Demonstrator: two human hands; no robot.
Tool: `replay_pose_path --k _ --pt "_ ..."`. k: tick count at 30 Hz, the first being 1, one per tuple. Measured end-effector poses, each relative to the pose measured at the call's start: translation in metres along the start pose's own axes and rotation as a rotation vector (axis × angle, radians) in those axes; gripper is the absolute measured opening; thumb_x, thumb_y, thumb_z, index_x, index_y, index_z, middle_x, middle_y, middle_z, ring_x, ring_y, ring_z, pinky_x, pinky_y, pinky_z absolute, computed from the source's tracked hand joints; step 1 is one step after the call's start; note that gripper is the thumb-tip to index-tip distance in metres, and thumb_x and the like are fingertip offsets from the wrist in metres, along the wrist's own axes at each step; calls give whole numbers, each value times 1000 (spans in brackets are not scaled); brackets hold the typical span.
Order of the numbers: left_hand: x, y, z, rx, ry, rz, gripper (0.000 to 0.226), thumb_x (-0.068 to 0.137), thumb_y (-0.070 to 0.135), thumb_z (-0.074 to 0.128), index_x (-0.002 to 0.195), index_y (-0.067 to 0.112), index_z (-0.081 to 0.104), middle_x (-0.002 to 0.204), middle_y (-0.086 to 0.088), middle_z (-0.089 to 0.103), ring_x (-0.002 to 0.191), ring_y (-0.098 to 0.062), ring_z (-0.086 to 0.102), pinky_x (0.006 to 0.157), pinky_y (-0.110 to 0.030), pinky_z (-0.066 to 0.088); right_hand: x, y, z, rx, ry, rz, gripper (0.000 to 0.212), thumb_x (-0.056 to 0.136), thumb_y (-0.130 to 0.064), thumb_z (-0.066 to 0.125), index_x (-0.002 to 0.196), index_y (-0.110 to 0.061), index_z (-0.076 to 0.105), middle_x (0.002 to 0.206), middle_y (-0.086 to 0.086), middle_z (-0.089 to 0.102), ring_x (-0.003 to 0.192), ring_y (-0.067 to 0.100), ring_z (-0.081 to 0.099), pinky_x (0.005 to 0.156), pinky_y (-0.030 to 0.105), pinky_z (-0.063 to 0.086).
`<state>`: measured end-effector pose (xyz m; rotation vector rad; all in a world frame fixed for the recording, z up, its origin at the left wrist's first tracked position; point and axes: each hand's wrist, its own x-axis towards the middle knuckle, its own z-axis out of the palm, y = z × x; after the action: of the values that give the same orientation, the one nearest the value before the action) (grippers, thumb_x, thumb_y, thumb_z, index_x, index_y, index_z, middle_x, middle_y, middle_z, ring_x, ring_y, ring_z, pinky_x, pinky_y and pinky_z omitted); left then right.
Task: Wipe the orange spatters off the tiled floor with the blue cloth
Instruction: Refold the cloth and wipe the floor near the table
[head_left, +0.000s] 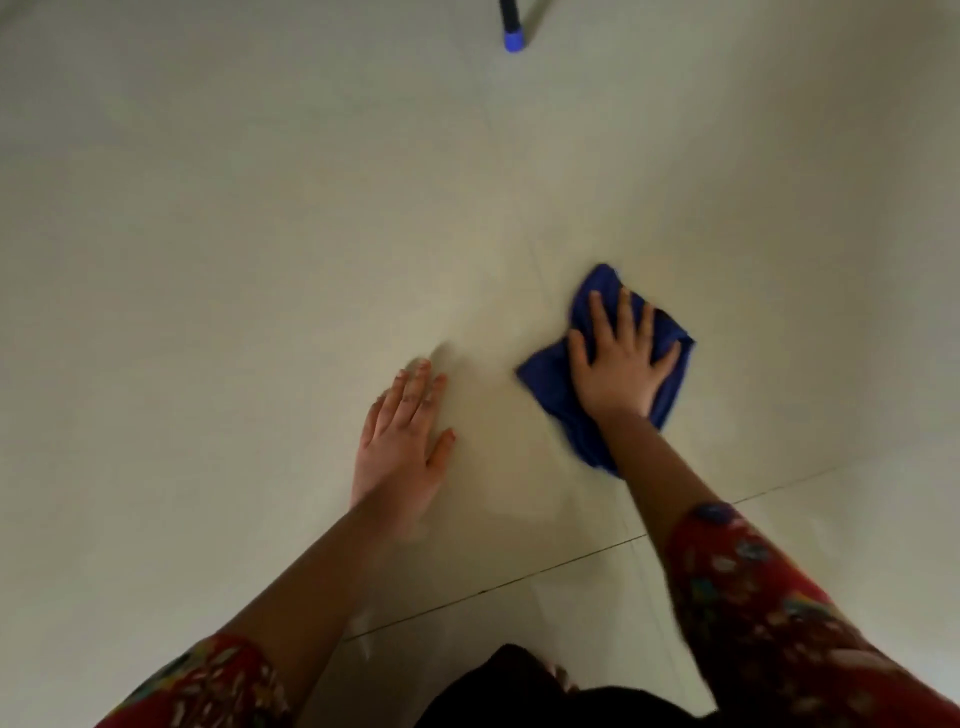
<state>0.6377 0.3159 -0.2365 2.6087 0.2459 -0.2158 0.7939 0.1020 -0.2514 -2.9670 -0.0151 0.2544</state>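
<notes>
Pressing one crumpled blue cloth (545, 379) onto pale tiled floor (260, 208), right hand (621, 364) lies flat, fingers spread. Left hand (402, 447), left of cloth, flat, holding nothing; one blue-tipped black pole (511, 28) far beyond cloth.

The cloth (545, 375) lies on the floor (249, 218), at 2 o'clock from the left hand (400, 452), which rests on the floor. The right hand (618, 369) lies on the cloth. A pole end (513, 37) sits at 12 o'clock.

One wide-angle view, worn on the head, looks steeply down and slightly forward at the floor (260, 208) from near.
</notes>
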Motion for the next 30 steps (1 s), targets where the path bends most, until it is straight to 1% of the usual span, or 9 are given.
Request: replay_pose_path --k 4,9,14,16,19,23,25,27,30 --pt "18 13 4 8 -14 13 61 98 42 33 154 30 11 161 10 -2 148 -9 -5 120 -32 2 -73 7 13 -39 -55 -358 59 96 -59 27 152 -43 17 163 -11 6 151 18 -1 117 60 0" --pt "24 15 7 51 3 -6 60 96 42 32 152 27 21 161 7 7 148 -11 1 120 -32 4 -29 78 -10 35 2 202 59 96 -61 19 152 -45 9 164 -8 2 151 20 -5 116 61 -2" --pt "27 22 -5 -67 40 -66 50 97 31 47 146 25 38 156 7 28 145 -12 22 117 -31 19 92 33 -23 58 15 261 57 99 -55 18 153 -42 6 164 -7 -3 150 21 -6 115 63 -3" --pt "31 20 -19 -146 64 -116 47 96 27 51 142 25 44 149 8 41 138 -13 37 112 -29 27 118 -9 -17 34 -11 133 56 100 -51 21 153 -41 9 164 -7 1 151 23 -4 115 63 -3" --pt "35 12 -44 -212 116 -178 41 95 25 52 136 27 49 141 9 50 128 -13 48 103 -27 37 108 -81 -3 -35 -19 -232 53 101 -48 25 152 -40 17 163 -9 9 150 22 4 115 63 0" --pt "36 -8 -69 -349 200 -413 35 96 25 50 131 25 54 135 4 55 121 -17 52 93 -26 41 24 -133 29 -69 -70 -643 53 98 -49 18 150 -42 25 161 -11 19 150 22 11 116 61 4" --pt "26 -20 -83 -495 203 -573 33 96 24 51 129 22 56 131 0 58 119 -20 54 96 -30 44 -34 -135 40 -27 -89 -790 50 98 -47 27 147 -41 34 158 -10 28 148 20 20 115 58 12" --pt "16 -31 -103 -507 92 -608 34 95 26 52 129 23 56 130 1 58 116 -20 56 97 -31 44 -86 -127 45 39 -103 -904 46 99 -44 33 143 -40 42 155 -12 34 146 16 26 116 51 15" --pt "2 -49 -141 -361 -141 -503 29 95 24 53 122 22 61 128 3 61 113 -18 58 93 -29 43 -130 -121 41 227 -310 -929 44 102 -43 26 140 -35 46 148 -13 44 140 9 36 117 34 18"
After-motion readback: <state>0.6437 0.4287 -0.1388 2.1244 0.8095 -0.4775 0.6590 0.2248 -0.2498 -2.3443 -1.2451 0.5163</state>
